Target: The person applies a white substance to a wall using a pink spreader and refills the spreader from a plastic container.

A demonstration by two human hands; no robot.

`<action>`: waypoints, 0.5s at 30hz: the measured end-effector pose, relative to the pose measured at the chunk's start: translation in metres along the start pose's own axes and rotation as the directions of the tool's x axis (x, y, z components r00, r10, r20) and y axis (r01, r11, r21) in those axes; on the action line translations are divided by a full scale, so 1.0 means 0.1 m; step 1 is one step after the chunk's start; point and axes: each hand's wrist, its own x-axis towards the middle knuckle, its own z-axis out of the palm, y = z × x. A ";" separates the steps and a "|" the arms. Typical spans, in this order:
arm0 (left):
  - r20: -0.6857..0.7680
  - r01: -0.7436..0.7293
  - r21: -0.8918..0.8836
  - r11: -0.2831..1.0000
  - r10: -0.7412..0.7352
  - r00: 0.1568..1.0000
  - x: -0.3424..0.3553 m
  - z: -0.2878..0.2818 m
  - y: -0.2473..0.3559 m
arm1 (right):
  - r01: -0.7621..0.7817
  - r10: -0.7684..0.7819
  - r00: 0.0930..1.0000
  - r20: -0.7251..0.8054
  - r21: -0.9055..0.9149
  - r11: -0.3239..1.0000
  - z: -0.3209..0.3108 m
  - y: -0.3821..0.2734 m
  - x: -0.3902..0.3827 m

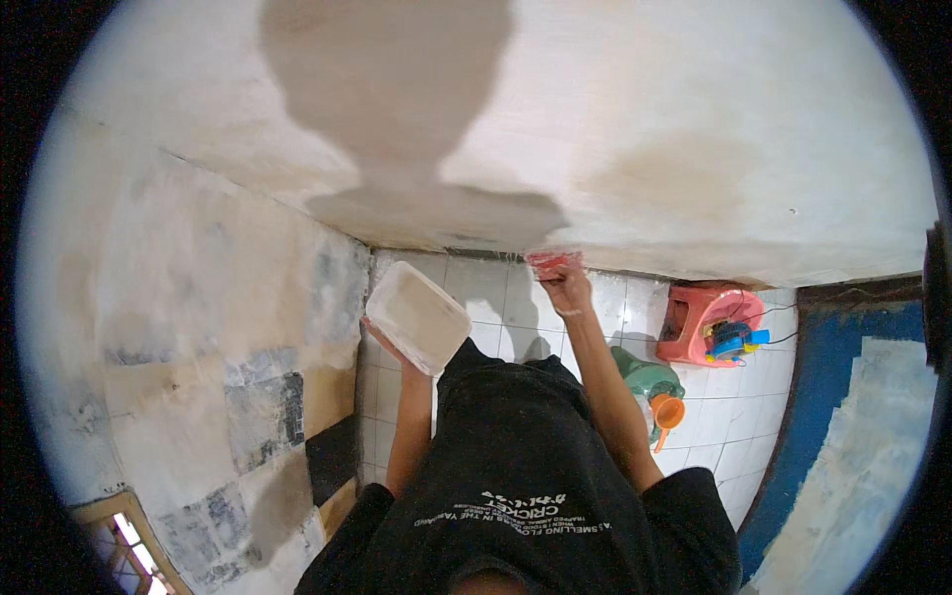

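Observation:
My left hand [386,341] is closed on the side of a white rectangular plastic tub [454,322] with rounded corners; most of its fingers are hidden under the tub. Smooth off-white paste, like putty, lies inside. In my right hand [569,292] is a flat red putty spreader [551,263] smeared with white, gripped by its near edge. The spreader is at the foot of the whitish wall [684,139] in front of me; whether it touches the wall I cannot tell. White smears show on my right hand.
A pink plastic stool [678,327] at right holds blue and yellow items and a cable. Near my right forearm, a green translucent container [650,379] stands by an orange funnel-like piece [667,411]. White tiles [734,405] cover the floor. A patchy wall [198,297] closes the left side.

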 end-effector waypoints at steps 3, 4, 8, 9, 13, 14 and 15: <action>0.127 0.133 -0.018 0.991 -0.130 0.983 0.14 0.08 0.18 | 0.076 -0.093 0.982 0.165 0.103 0.992 -0.45 0.44 1.08; 0.204 0.193 0.033 0.981 -0.196 0.959 0.24 0.39 0.08 | 0.106 -0.177 0.960 0.219 0.302 0.947 -0.76 0.26 1.48; 0.121 0.113 0.151 0.982 -0.131 0.984 0.32 0.27 0.71 | 0.297 -0.289 0.955 -0.069 0.234 0.926 0.12 0.51 1.85; 0.078 0.070 0.185 0.980 -0.086 0.993 0.38 0.20 0.86 | 0.323 -0.302 0.944 -0.134 0.184 0.928 0.49 0.51 1.79; 0.075 0.087 0.206 0.975 -0.105 0.992 0.72 0.07 1.25 | 0.415 -0.385 0.871 -0.307 0.039 0.909 1.45 0.78 1.33; 0.094 0.116 0.202 0.972 -0.137 0.986 0.79 0.05 1.33 | 0.436 -0.402 0.859 -0.319 0.042 0.899 1.63 0.95 1.16; 0.111 0.146 0.192 0.971 -0.169 0.979 0.83 0.05 1.42 | 0.453 -0.416 0.849 -0.325 0.045 0.890 1.83 1.16 0.99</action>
